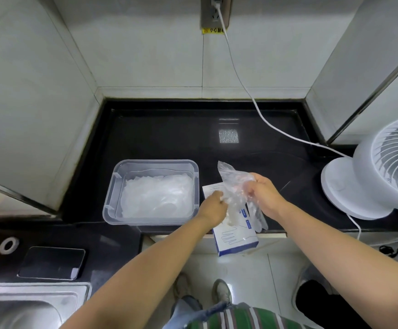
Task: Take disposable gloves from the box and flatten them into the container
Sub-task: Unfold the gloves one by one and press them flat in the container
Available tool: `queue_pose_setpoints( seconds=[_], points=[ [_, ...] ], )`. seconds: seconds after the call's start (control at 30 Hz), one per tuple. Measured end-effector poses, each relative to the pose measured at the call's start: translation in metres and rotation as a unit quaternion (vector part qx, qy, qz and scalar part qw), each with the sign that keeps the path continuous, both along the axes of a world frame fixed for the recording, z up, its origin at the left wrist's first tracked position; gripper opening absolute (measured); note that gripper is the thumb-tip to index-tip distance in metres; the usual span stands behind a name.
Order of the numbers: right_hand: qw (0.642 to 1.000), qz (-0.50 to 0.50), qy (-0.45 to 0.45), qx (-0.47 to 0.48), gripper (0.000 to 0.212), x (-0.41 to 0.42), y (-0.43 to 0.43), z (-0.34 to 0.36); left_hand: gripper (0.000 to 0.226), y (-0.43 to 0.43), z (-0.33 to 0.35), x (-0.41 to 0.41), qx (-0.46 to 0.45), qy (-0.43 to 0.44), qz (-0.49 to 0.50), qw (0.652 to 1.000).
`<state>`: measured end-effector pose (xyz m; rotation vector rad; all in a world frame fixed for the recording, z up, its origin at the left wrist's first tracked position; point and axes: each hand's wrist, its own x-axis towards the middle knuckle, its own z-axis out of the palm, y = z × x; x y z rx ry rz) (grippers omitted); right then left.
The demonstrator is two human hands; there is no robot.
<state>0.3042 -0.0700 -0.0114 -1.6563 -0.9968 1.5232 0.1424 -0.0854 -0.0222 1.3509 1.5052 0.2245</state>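
Observation:
A clear plastic container (pixel 115 186) stands on the black counter and holds a flat layer of clear disposable gloves (pixel 155 198). To its right lies a white and blue glove box (pixel 234 238), its near end hanging over the counter edge. Above the box, both hands hold one crumpled clear glove (pixel 231 176). My left hand (pixel 213 207) pinches its left edge. My right hand (pixel 262 193) grips its right side. The glove's lower end hangs down over the box.
A white fan (pixel 378 172) stands at the right, its white cable (pixel 240 77) running to a wall socket. A dark phone (pixel 52 262), a tape roll (pixel 9 244) and a steel sink (pixel 27 305) are at the lower left. Tiled walls enclose the counter.

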Motion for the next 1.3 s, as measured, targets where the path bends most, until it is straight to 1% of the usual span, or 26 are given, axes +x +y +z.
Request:
queue_pose_setpoints(
  seconds=[0.07,0.13,0.17,0.2,0.27,0.3,0.33,0.4,0.43,0.47,0.5,0.53,0.57,0.6,0.63,0.7,0.77,0.83,0.87,0.9,0.93,1.0,1.1,1.17,1.23,1.3],
  points=[
    [1.0,0.004,0.013,0.001,0.03,-0.003,0.0,0.002,0.028,0.009,0.019,0.004,-0.027,-0.107,0.115,0.987],
    [1.0,0.009,0.022,0.005,0.034,-0.008,0.002,0.004,0.034,0.019,0.034,0.002,-0.058,-0.208,0.2,0.956],
    [1.0,0.016,0.022,0.008,0.034,-0.012,0.002,0.006,0.036,0.022,0.041,-0.002,-0.062,-0.238,0.224,0.943],
    [0.999,0.032,0.013,0.016,0.034,-0.015,0.002,0.01,0.034,0.025,0.045,-0.007,-0.057,-0.244,0.238,0.939],
    [0.996,0.078,-0.006,0.042,0.034,-0.023,0.002,0.013,0.024,0.028,0.046,-0.016,-0.005,-0.204,0.237,0.95],
    [0.994,0.097,-0.007,0.051,0.037,-0.026,0.003,0.013,0.017,0.029,0.045,-0.021,0.034,-0.176,0.233,0.956],
    [0.993,0.109,-0.004,0.054,0.041,-0.031,0.003,0.014,0.016,0.029,0.045,-0.027,0.071,-0.156,0.232,0.957],
    [0.991,0.123,0.032,0.042,0.04,-0.039,0.006,0.016,0.024,0.028,0.042,-0.037,0.106,-0.161,0.231,0.954],
    [0.988,0.14,0.065,0.017,0.039,-0.042,0.008,0.017,0.027,0.026,0.041,-0.041,0.111,-0.172,0.22,0.954],
    [0.981,0.164,0.096,-0.025,0.049,-0.045,0.01,0.022,0.029,0.025,0.043,-0.046,0.114,-0.179,0.202,0.956],
    [0.972,0.188,0.119,-0.072,0.067,-0.047,0.013,0.024,0.031,0.024,0.043,-0.051,0.114,-0.174,0.181,0.961],
    [0.963,0.206,0.129,-0.112,0.08,-0.048,0.014,0.026,0.033,0.023,0.042,-0.054,0.111,-0.171,0.167,0.965],
    [0.958,0.218,0.13,-0.133,0.081,-0.05,0.016,0.028,0.034,0.024,0.041,-0.058,0.107,-0.174,0.163,0.965],
    [0.958,0.221,0.124,-0.137,0.072,-0.052,0.017,0.029,0.034,0.023,0.041,-0.061,0.104,-0.184,0.168,0.963],
    [0.961,0.217,0.111,-0.129,0.059,-0.056,0.019,0.027,0.033,0.023,0.04,-0.066,0.1,-0.193,0.175,0.96],
    [0.976,0.176,0.082,-0.095,0.038,-0.059,0.024,0.024,0.03,0.024,0.039,-0.072,0.089,-0.197,0.181,0.959],
    [0.986,0.12,0.096,-0.068,0.033,-0.064,0.028,0.023,0.028,0.023,0.039,-0.078,0.069,-0.192,0.194,0.96],
    [0.991,0.05,0.116,-0.035,0.039,-0.071,0.031,0.025,0.027,0.025,0.038,-0.084,0.061,-0.185,0.226,0.955],
    [0.993,0.013,0.115,-0.016,0.035,-0.074,0.031,0.028,0.027,0.026,0.037,-0.087,0.064,-0.182,0.242,0.951],
    [0.993,-0.014,0.115,0.001,0.026,-0.077,0.033,0.028,0.025,0.026,0.036,-0.091,0.062,-0.173,0.255,0.949],
    [0.993,-0.017,0.121,0.01,0.019,-0.079,0.034,0.029,0.022,0.026,0.036,-0.094,0.052,-0.164,0.26,0.95],
    [0.992,0.019,0.123,-0.001,0.025,-0.081,0.035,0.027,0.021,0.024,0.036,-0.1,0.027,-0.155,0.238,0.958],
    [0.996,0.029,0.079,0.001,0.029,-0.085,0.036,0.025,0.014,0.024,0.036,-0.105,-0.006,-0.121,0.201,0.972],
    [0.999,0.019,0.048,0.015,0.026,-0.087,0.037,0.025,0.018,0.026,0.038,-0.11,-0.024,-0.095,0.204,0.974],
    [0.998,0.044,0.022,0.026,0.026,-0.089,0.038,0.027,0.021,0.03,0.039,-0.118,-0.031,-0.085,0.207,0.974],
    [0.995,0.097,0.006,0.037,0.028,-0.092,0.038,0.028,0.025,0.033,0.041,-0.126,-0.047,-0.121,0.227,0.965]
  ],
)
